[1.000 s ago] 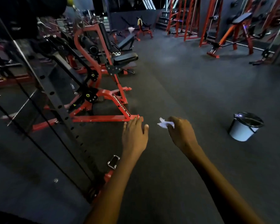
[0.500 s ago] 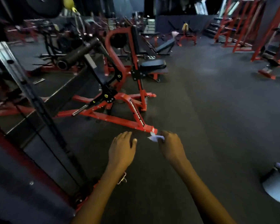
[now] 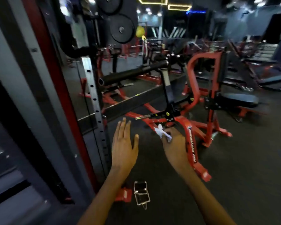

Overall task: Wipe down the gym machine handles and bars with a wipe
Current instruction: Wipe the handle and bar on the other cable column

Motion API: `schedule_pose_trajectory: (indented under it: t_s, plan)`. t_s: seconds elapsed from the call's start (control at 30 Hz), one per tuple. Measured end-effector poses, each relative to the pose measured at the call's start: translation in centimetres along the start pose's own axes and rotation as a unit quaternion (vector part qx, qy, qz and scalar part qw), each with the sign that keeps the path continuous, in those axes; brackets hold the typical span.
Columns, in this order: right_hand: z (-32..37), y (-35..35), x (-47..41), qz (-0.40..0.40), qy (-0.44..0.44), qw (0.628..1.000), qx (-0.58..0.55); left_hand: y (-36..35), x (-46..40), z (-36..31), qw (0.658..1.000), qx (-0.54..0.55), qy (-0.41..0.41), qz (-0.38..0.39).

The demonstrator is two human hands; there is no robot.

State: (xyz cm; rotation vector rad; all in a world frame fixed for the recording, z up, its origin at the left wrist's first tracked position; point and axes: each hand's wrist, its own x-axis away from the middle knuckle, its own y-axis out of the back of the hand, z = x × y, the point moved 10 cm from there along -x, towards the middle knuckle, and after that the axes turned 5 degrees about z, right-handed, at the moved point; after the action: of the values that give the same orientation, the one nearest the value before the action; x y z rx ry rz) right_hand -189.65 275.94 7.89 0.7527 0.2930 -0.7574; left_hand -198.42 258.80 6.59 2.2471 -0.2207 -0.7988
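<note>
- The right hand [image 3: 174,147] has its fingers [image 3: 169,131] curled round a crumpled white wipe [image 3: 161,132], pinching it in the air above the red machine frame [image 3: 191,140] (whether it touches the frame cannot be told).
- The left hand [image 3: 123,144] is flat, fingers straight and close together, thumb out, holding nothing.
- Beneath the forearms a chrome cable handle [image 3: 141,194] lies on the dark floor [image 3: 243,176].
- Left of the hands stands a perforated steel upright [image 3: 94,98]; black weight plates [image 3: 122,29] hang above it.
- A black padded seat [image 3: 240,100] sits to the right.
</note>
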Motion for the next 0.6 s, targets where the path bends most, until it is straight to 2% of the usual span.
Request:
schedule_pose_trajectory:
  t_s: [0.1,0.2,0.27,0.47,0.53,0.6]
  plan:
    - [0.7,-1.6,-3.5,-0.008,0.017,0.997,-0.081,4.2,-2.5,-1.4,0.99,-0.021,-0.046,-0.135]
    - [1.9,-3.5,-7.3,0.011,0.028,0.988,-0.155,7.5,-6.5,-1.7,0.976,-0.045,-0.048,-0.208]
    - [2.7,-4.5,-9.6,0.017,0.05,0.984,-0.171,8.7,-9.3,-1.3,0.972,-0.071,-0.039,-0.223]
    - [7.7,-6.2,-15.6,-0.023,0.159,0.969,-0.188,8.5,-14.4,1.5,0.97,-0.145,0.019,-0.194]
    - [10.9,-7.6,-16.6,-0.018,0.229,0.957,-0.176,8.3,-14.6,1.5,0.973,-0.131,0.011,-0.188]
    - [14.5,-10.2,-16.6,0.012,0.334,0.936,-0.108,8.2,-14.9,1.2,0.98,-0.089,0.004,-0.181]
